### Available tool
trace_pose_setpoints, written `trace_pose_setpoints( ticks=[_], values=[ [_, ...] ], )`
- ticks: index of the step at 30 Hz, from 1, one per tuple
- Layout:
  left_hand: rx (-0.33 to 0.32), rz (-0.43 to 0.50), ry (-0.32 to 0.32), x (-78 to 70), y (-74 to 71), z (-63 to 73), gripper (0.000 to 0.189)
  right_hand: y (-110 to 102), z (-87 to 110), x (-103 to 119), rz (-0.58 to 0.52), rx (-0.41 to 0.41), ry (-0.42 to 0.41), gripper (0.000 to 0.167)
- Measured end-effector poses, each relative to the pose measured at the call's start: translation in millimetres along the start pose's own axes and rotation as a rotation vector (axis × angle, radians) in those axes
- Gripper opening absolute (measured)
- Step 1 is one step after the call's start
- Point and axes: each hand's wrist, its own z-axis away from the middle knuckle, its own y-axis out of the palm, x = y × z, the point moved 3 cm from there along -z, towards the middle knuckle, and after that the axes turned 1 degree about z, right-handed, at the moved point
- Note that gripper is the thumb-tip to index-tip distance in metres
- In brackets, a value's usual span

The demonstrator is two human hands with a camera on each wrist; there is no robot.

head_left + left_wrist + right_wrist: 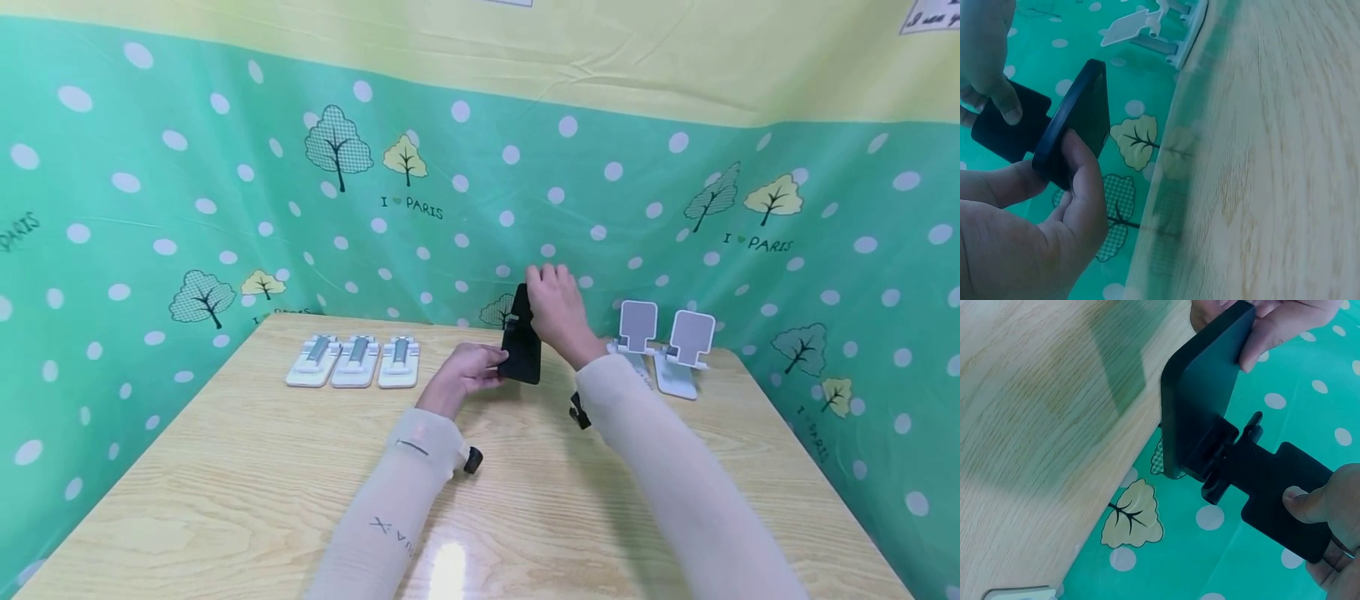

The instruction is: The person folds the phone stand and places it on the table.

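Both hands hold a black folding phone stand above the back of the table. My left hand grips its flat base, thumb on one face and fingers on the other, as the left wrist view shows. The upper plate is pinched by my right hand, with the thumb lying flat on its face. In the right wrist view the plate stands out from the base at an angle, and the hinge with two small side hooks shows between them.
Three white phone stands lie folded in a row at the back left of the wooden table. Two white stands stand unfolded at the back right, near the right forearm. A green dotted curtain hangs behind the table.
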Motion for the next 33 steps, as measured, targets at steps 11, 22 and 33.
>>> trace_pose_setpoints(
  ticks=[11,22,33],
  values=[
    [-0.004,0.037,0.001,-3.3,-3.7,1.9,0.029,-2.0,0.9,6.0,0.025,-0.052,-0.024,0.031],
    [-0.017,0.041,0.0,-5.6,-6.5,2.5,0.032,-0.8,4.5,11.8,0.045,-0.093,-0.034,0.04],
    [-0.046,0.037,0.001,-5.4,-7.6,1.9,0.032,3.0,11.9,16.6,0.051,-0.159,-0.055,0.043]
  ],
)
